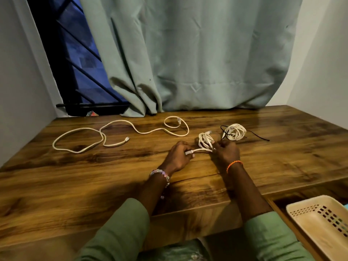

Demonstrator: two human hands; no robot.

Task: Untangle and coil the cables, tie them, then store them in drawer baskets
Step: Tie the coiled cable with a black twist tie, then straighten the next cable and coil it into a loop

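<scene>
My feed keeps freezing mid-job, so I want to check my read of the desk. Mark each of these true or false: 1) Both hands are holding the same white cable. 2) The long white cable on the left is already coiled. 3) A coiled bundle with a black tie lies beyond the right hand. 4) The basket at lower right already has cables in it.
1) True: the left hand grips the plug end, and the right hand holds the half-coiled cable.
2) False: the long cable lies loose across the desk.
3) True: the coiled bundle has a black tie trailing from it.
4) False: the basket shows no cables in the part that is in view.
</scene>
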